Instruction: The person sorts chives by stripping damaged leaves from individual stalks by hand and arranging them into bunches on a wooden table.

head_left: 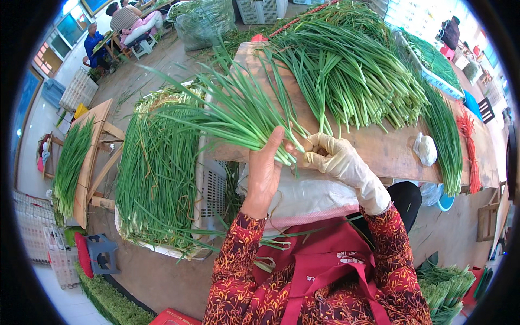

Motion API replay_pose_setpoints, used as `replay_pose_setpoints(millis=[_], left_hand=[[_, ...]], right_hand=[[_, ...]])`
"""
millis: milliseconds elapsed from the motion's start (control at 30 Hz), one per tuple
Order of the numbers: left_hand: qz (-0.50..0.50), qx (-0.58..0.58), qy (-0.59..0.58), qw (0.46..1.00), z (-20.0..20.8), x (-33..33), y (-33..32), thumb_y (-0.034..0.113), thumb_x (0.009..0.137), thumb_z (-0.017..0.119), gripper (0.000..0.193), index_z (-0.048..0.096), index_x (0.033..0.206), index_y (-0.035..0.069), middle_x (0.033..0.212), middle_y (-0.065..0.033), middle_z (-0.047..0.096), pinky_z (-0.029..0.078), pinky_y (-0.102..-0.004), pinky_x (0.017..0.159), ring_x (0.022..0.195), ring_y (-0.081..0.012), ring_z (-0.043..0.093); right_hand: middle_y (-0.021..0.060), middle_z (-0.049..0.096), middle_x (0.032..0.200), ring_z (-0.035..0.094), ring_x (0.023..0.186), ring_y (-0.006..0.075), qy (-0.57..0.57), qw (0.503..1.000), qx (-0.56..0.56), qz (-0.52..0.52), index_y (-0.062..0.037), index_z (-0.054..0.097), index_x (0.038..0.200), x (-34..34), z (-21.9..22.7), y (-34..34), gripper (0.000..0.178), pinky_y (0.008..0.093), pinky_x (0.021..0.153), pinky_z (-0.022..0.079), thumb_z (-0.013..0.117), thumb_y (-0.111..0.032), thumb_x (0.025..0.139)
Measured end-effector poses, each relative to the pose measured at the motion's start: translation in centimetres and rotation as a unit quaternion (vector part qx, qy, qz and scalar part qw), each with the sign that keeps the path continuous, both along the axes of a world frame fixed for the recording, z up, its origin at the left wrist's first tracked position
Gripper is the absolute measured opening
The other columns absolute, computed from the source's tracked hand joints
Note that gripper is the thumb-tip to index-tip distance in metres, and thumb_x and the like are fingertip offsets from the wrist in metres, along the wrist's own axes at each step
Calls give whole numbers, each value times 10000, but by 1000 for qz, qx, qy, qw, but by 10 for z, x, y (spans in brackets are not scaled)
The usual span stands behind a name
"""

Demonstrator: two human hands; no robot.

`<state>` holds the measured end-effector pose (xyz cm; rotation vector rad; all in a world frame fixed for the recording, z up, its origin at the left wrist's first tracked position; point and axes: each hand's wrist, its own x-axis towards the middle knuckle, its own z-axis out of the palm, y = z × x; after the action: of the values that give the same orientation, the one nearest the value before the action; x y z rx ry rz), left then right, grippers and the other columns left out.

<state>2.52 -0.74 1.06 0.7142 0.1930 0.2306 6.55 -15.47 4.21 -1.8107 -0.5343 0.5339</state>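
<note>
My bare left hand (pixel 263 174) is closed around a bunch of green chives (pixel 244 116), thumb across the pale stem ends, with the long leaves fanning away to the upper left. Close beside it, my right hand (pixel 346 165) wears a pale, thin glove, its thumb and forefinger pinched together at the base of a few chive stalks (pixel 295 142) next to the bunch. Just beyond both hands, a large heap of loose chives (pixel 352 81) covers much of the wooden table (pixel 238 151), its cut ends turned toward me.
A chive-filled white crate (pixel 211 189) stands at my left, past it a wooden stand (pixel 89 162) with more chives. On the table's right lie a whitish lump (pixel 425 149) and red ties (pixel 469 146). White sacking (pixel 314 195) hangs before my lap. Other people sit far off.
</note>
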Motion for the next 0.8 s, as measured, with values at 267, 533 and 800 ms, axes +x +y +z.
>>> replay_pose_setpoints(millis=[267,533,800], left_hand=[[7,46,-7,999,2,-2,-9,125,766,593,179,513,890,23,703,-21,518,435,-236,490,574,-102,494],[37,48,-9,998,8,-4,-7,121,741,623,171,505,839,45,687,-22,512,434,-239,487,565,-112,501],[20,-27,10,999,2,-11,6,146,745,623,178,503,837,52,679,-13,505,429,-251,504,569,-112,490]], right_hand=[[-10,557,743,492,679,51,171,975,142,-8,-35,538,903,4,-9,2,234,189,609,403,599,-219,771],[0,548,683,476,635,46,26,997,-71,-15,-29,546,776,-3,21,13,173,188,564,401,583,-198,772],[72,556,609,543,579,151,-114,961,-249,36,-40,549,739,-9,9,18,229,269,548,432,564,-269,743]])
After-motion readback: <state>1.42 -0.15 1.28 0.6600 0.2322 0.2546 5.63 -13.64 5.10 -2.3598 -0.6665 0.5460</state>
